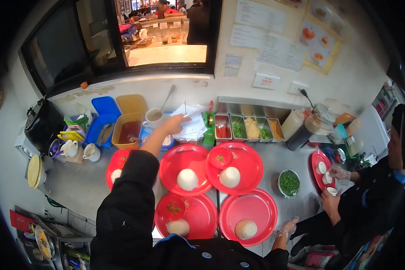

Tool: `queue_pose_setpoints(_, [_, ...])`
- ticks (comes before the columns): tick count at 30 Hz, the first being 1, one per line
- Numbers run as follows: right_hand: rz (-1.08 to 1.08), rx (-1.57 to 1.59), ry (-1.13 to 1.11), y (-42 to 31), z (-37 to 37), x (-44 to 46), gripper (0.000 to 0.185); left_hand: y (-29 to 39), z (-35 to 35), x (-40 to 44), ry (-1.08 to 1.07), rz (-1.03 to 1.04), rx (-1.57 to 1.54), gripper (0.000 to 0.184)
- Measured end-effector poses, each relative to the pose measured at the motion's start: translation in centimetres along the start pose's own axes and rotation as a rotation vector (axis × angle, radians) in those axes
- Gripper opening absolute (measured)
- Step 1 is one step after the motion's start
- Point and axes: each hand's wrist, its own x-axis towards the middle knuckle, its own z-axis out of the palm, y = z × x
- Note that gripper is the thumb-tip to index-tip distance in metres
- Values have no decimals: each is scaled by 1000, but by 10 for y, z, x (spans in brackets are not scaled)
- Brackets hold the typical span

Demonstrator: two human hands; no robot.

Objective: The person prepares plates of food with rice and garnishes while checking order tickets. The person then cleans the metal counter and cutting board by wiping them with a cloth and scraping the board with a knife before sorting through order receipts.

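Observation:
My left hand (pixel 179 124) is stretched out over the counter, its fingers closed on a white paper slip (pixel 194 111) above a stack of papers (pixel 189 130) on a spike. Low at the right, my right hand (pixel 289 227) wears a clear glove. Its fingers look loosely apart, with nothing visible in them, beside a red plate (pixel 267 211) bearing a rice mound (pixel 246 229). More red plates lie below my left arm: one (pixel 171 155) with rice, one (pixel 252 180) with rice and a small red bowl (pixel 220 157), one (pixel 207 216) with rice and a garnished bowl (pixel 173 208).
Metal trays of toppings (pixel 252 128) line the wall. A bowl of chopped greens (pixel 289 183) sits right of the plates. A co-worker's gloved hand (pixel 339 173) touches white cups on a red plate (pixel 317 157). A brown-liquid tub (pixel 128 130) and mug (pixel 154 118) stand left.

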Motion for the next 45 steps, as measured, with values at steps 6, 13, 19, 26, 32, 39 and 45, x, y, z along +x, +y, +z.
queue_pose_setpoints(6, [2, 19, 60, -5, 0, -9, 78, 19, -3, -3, 98, -50, -85, 59])
queue_pose_setpoints(13, [17, 44, 15, 3, 3, 2, 78, 36, -6, -7, 158, -32, -29, 53])
queue_pose_setpoints(19, [-22, 92, -29, 1, 0, -4, 77, 35, -1, -9, 97, -4, 199, 40])
queue_pose_setpoints(26, [29, 130, -10, 3, 6, 4, 77, 29, 6, -7, 176, -20, 113, 30])
queue_pose_setpoints(32, [-12, 144, 32, -1, 4, -9, 77, 24, 4, -5, 233, -44, 17, 34])
queue_pose_setpoints(39, [-72, 28, 25, 8, 3, 11, 78, 15, 10, -5, 224, -37, 102, 31])
queue_pose_setpoints(45, [-515, -290, 198, 49, 30, 70, 52, 5, 20, -2, 379, -44, 227, 34])
